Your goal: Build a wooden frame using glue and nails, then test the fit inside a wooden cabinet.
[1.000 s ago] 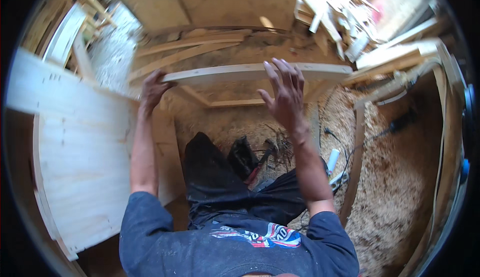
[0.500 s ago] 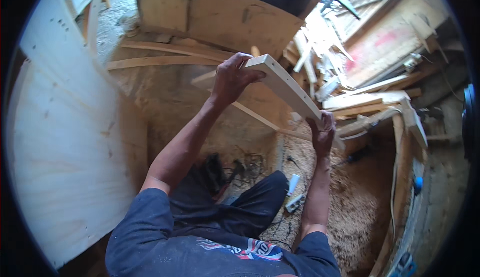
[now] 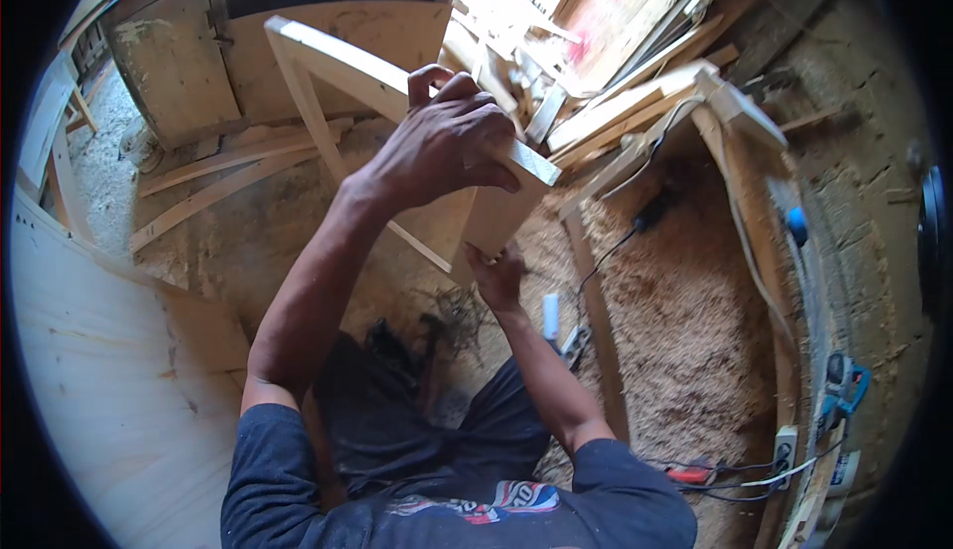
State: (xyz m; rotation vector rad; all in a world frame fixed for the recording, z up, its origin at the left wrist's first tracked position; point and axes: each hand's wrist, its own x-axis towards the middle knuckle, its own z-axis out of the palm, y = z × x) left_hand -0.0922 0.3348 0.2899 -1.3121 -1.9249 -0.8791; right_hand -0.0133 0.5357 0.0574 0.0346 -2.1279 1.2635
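Observation:
A frame of pale wooden boards (image 3: 342,68) is held up in front of me, tilted, with its long board reaching toward the far left. My left hand (image 3: 447,142) is closed over the top board near its right end, fingers bent across the edge and thumb on the near side. Lower down, my right hand (image 3: 498,276) grips the bottom of the short end board (image 3: 496,213); some of its fingers are hidden. A white bottle-shaped object (image 3: 551,316) lies below the right hand, close to my knee.
A large plywood panel (image 3: 109,350) stands at the left. Curved wooden strips (image 3: 223,177) lie beyond the frame. Offcuts (image 3: 615,112) are piled at the far right. Sawdust (image 3: 695,350) covers the floor, with a blue power tool (image 3: 842,390) and a socket strip (image 3: 785,445) at the right.
The frame has been turned, so its long board now points far left and its short end faces right. My right hand has moved left and down, below my left hand.

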